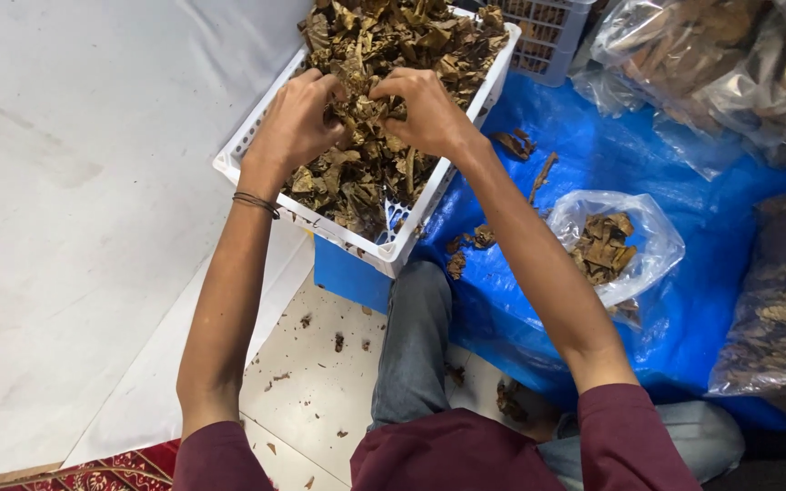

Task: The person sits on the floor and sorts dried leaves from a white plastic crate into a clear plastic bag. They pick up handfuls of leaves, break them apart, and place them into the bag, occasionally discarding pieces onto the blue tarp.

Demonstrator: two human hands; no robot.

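Observation:
A white slatted plastic basket (391, 253) stands tilted on the floor, heaped with dry brown leaves (384, 55). Both my hands are in the pile near the basket's middle. My left hand (297, 118) pinches a clump of the leaves with curled fingers; a thin dark band circles its wrist. My right hand (428, 111) grips the same clump from the other side, fingertips almost touching the left ones. An open clear plastic bag (649, 238) holding a few dry leaves lies on the blue tarp to the right of my right forearm.
A blue tarp (711, 300) covers the floor on the right, strewn with loose leaves. Large clear bags (711, 64) packed with dry leaves lie at top right and at the right edge. A second grey basket (548, 36) stands behind. White wall panel on the left; my knee in grey trousers below.

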